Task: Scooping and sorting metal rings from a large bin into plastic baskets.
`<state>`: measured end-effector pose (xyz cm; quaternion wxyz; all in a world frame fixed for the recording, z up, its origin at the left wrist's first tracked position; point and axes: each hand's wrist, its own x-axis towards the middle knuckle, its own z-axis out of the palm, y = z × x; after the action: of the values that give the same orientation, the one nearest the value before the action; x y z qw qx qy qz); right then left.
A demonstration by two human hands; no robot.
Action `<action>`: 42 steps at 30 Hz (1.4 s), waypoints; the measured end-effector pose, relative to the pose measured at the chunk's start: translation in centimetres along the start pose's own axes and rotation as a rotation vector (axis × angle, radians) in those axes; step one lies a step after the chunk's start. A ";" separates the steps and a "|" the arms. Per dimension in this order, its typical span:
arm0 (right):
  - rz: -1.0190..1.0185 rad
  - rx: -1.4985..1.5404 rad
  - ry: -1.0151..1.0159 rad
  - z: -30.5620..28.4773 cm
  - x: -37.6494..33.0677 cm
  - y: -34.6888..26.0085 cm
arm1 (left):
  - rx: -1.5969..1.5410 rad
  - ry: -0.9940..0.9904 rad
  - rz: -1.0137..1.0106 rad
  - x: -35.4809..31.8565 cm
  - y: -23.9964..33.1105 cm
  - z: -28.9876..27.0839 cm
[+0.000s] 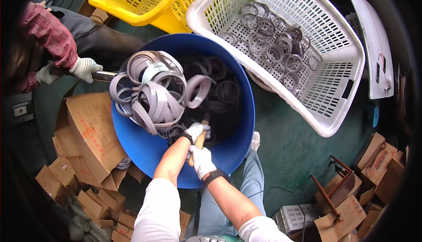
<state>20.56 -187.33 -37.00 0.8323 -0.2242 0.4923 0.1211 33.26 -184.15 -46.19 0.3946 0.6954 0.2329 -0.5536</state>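
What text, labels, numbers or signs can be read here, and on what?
None legible:
Large left carton: red characters, too blurred.
Right carton: print and a round sign, too small.
Lower-right carton: red marks, too faint.
Blue tub: no lettering visible.

Tub (pixel 178 171) at centre, with rings (pixel 157 97) heaped at its left side. Over the tub, the left hand (pixel 197 131) lies farther along a handle (pixel 199 142) than the right hand (pixel 202 162). Behind and to the right, a basket (pixel 281 93) contains loose rings (pixel 276 53); left of this stands a second basket (pixel 121 19). A co-worker (pixel 50 35) is left of the tub. Boxes (pixel 94 130) lie at near left; at near right, a crate (pixel 292 218) stands left of further boxes (pixel 345 218).
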 end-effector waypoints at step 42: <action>-0.172 -0.354 -0.182 -9.1 -17.8 3.8 | -0.339 -0.014 0.351 -15.7 -7.9 7.6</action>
<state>3.35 -188.17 -26.23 0.8283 -0.3962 0.3651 0.1541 18.40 -183.91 -34.06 0.5975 0.6451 0.1953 -0.4344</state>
